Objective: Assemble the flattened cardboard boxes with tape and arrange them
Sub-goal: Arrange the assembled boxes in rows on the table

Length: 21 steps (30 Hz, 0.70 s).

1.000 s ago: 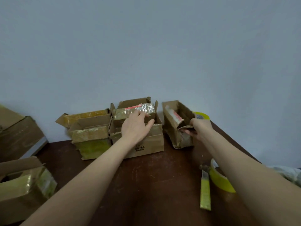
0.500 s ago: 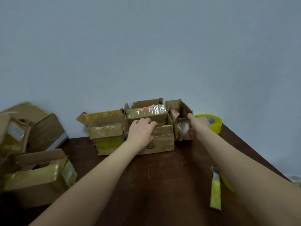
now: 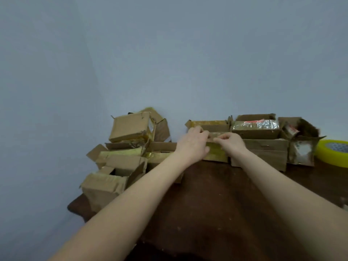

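3 boxes (image 3: 263, 147) in a row on the table (image 3: 216, 204), tape roll (image 3: 333, 153) right of them, box pile (image 3: 128, 147) left.

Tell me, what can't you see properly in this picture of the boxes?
1. Head view: the yellow-taped box is mostly covered by the left hand and right hand, which grip its flap.
2. Head view: the tape roll is cut off by the picture's right edge.
3. Head view: the inside of the middle box is hidden by its own walls and taped flap.
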{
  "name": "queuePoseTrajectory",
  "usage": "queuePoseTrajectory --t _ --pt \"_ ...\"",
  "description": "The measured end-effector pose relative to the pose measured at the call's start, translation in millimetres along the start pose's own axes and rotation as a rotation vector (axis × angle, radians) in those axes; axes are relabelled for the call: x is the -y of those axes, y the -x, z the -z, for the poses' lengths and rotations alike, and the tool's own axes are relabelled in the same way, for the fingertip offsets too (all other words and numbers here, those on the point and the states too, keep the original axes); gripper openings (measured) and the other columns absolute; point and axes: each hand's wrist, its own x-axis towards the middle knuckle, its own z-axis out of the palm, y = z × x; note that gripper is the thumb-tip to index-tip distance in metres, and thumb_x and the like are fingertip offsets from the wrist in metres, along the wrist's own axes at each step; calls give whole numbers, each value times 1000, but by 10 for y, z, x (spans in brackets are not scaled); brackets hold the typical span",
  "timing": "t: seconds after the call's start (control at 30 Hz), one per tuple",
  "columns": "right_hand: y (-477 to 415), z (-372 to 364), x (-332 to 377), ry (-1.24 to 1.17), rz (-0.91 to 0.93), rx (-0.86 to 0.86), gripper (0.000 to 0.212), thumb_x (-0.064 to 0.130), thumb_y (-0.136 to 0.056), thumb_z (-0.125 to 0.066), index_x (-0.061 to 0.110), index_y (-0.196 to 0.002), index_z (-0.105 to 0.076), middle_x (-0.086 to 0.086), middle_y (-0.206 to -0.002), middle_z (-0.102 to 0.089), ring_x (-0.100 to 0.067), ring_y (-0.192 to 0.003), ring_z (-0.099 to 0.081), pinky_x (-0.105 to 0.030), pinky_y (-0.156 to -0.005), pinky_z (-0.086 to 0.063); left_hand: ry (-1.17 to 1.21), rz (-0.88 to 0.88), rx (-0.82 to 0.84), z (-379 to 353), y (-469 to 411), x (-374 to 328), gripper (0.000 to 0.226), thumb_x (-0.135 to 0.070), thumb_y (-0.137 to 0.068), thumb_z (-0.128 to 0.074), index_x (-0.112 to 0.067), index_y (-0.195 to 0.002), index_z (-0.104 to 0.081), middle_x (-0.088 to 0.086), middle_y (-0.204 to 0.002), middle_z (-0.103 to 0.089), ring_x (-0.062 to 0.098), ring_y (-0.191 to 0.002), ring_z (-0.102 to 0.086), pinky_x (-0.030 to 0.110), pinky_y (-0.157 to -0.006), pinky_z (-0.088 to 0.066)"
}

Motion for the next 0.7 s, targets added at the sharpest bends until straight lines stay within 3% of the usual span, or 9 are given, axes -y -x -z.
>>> queuePoseTrajectory --t 0.13,0.23,0.3,0.43,0.57,0.7 --pt "121 -635 232 37 26 189 38 39 -88 -64 10 -112 -61 -4 -93 -64 -21 -79 -62 -37 -78 -55 -9 159 -21 277 231 591 39 -31 -93 -50 -24 -131 -49 1 -131 -47 20 -122 -45 38 -91 -47" --pt "57 -942 275 166 20 220 60 48 -88 -62 5 -129 -52 -9 -116 -61 -27 -104 -61 -44 -88 -54 -9 258 -17 287 328 969 40 -30 -94 -50 -24 -133 -48 1 -131 -50 19 -119 -50 37 -92 -48" --pt "-15 -1085 286 262 -4 266 72 53 -81 -67 4 -131 -49 -9 -124 -58 -26 -107 -59 -44 -87 -55 -1 279 32 219 328 1122 41 -27 -94 -50 -22 -134 -47 2 -131 -50 20 -119 -51 38 -93 -49" --pt "-143 -1318 241 364 -33 306 55 48 -69 -81 17 -107 -57 -2 -104 -63 -19 -87 -61 -37 -78 -55 25 277 98 42 213 1238 45 -24 -94 -52 -20 -138 -43 3 -134 -47 21 -120 -50 37 -92 -50" --pt "-182 -1357 185 273 64 313 32 33 -75 -81 21 -77 -51 4 -80 -54 -10 -67 -49 -25 -60 -42 27 308 176 -73 52 1243 38 -19 -95 -51 -13 -132 -47 8 -128 -52 24 -112 -54 36 -88 -51" --pt "-121 -985 163 336 166 266 33 19 -78 -78 20 -69 -46 1 -81 -57 -18 -76 -53 -35 -70 -49 26 336 186 -42 -67 1049 21 -6 -95 -43 -3 -111 -56 13 -108 -60 25 -89 -55 32 -69 -45"
